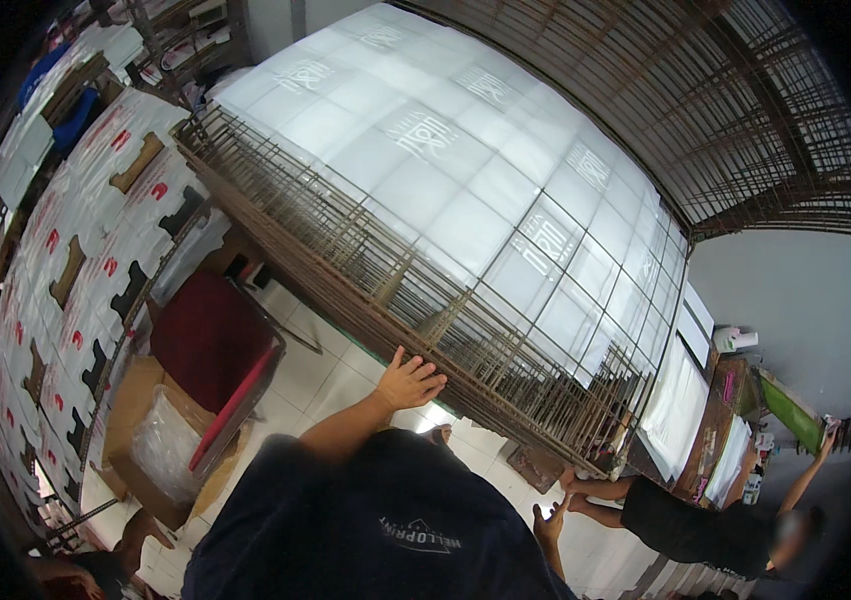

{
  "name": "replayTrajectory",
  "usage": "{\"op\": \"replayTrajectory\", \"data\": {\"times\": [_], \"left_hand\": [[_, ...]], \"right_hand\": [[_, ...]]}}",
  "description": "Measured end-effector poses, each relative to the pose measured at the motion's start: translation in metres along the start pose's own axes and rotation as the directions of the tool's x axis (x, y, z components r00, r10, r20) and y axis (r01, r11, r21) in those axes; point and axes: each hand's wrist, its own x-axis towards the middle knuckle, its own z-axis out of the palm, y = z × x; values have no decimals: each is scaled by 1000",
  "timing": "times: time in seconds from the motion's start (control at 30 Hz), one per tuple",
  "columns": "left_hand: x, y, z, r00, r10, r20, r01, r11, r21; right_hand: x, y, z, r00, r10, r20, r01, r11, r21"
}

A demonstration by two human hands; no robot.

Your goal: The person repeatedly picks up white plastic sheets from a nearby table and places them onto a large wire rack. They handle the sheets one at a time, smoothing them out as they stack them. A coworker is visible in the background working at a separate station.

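Observation:
In front of me stands a large wire drying rack [366,290] of many stacked brown metal shelves. On its top shelf lie pale translucent sheets [486,190] printed with white lettering. My left hand [412,383] rests against the rack's near edge, fingers spread, holding nothing. Lower and to the right, my right hand [549,522] hangs beside my body. Its fingers are apart and nothing shows in them; the body hides part of that forearm. A raised wire shelf [736,110] slants above the sheets at the upper right.
At the left are a red chair [216,340], a cardboard box [136,420] with clear plastic and stacked white cartons [96,250]. On the right, a co-worker in dark clothes [696,525] reaches to a green framed panel [791,413] by a work table. Another person's limbs show lower left.

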Motion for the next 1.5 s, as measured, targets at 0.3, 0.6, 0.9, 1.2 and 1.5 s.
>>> {"op": "replayTrajectory", "data": {"times": [0.3, 0.6, 0.9, 1.2, 1.5], "left_hand": [[-12, -10, -32, 779, -123, 615, 143, 990, 18], [0, -8, -36, 482, -183, 857, 192, 976, 100], [-7, -17, -59, 428, -204, 880, 221, 968, 117], [-83, -68, -52, -352, -152, 924, 684, 632, 365], [-196, -171, -14, -238, 115, 964, -231, 958, -171]], "right_hand": [[2, -31, 3, 999, -6, 33, 6, 1000, 1], [-5, 4, 0, 995, 86, 55, -85, 996, -15], [-21, 10, 3, 989, 142, 49, -139, 988, -62], [-17, -16, 0, 974, 212, 84, -200, 971, -134], [-36, 14, 36, 936, 311, 164, -296, 949, -110]]}}
